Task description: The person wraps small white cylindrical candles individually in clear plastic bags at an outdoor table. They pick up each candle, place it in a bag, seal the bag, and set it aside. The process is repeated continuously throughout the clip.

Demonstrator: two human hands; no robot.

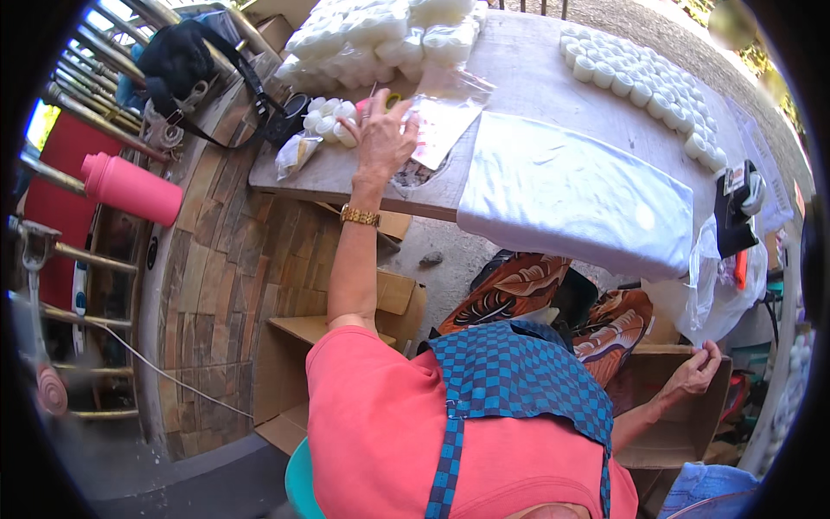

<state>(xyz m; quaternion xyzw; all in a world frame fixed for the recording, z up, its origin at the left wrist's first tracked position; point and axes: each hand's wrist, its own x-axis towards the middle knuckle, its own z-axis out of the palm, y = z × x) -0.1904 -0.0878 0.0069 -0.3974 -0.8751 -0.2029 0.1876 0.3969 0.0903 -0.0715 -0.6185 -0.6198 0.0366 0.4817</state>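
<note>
My left hand (383,130) reaches onto the board table (510,43), fingers spread over a yellow ring-shaped item (392,100), beside a clear packet with a white printed card (437,130). Left of it sit a cluster of small white cylinders (327,121) and a small wrapped packet (296,156). Large bagged stacks of white cylinders (372,43) are behind. A folded white cloth (575,186) drapes over the front edge. Low at the right, my right hand (698,368) pinches the lower part of a white plastic bag (713,303) beside a cardboard box (674,424).
Rows of white cylinders (640,91) line the table's right. A black device (735,216) sits at its corner. A black bag (186,65) and pink tumbler (130,190) are at the metal railing on the left. Open cardboard boxes (285,415) stand under the table.
</note>
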